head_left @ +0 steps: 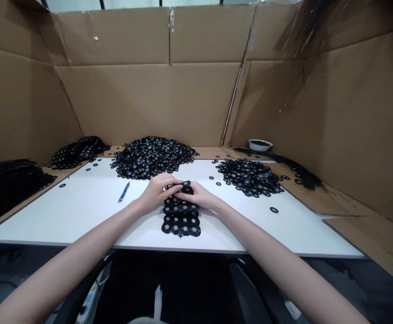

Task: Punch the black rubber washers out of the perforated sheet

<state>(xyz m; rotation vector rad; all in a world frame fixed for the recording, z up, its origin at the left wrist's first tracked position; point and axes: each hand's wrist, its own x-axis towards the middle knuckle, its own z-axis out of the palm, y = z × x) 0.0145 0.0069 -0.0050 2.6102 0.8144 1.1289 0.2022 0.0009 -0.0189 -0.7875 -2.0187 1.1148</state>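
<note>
A black sheet of joined round discs with grey centres (182, 220) lies in rows on the white table top (91, 216), running toward the front edge. At its far end my left hand (157, 191) is closed, thumb and fingers on the left of the sheet's top rows. Opposite it my right hand (199, 196) closes on the right side of the same end, slightly raised. Fingers of both hands meet over the discs there and hide part of them. Whether a single loose ring is between the fingertips I cannot make out.
A big heap of black rings (152, 155) stands behind my hands, a smaller heap (250, 176) to the right. A blue pen-like tool (124, 192) lies left. Dark stacked sheets (10, 184), a white bowl (260, 145) and black strands (297, 168) line the sides; cardboard walls (142, 99) enclose everything.
</note>
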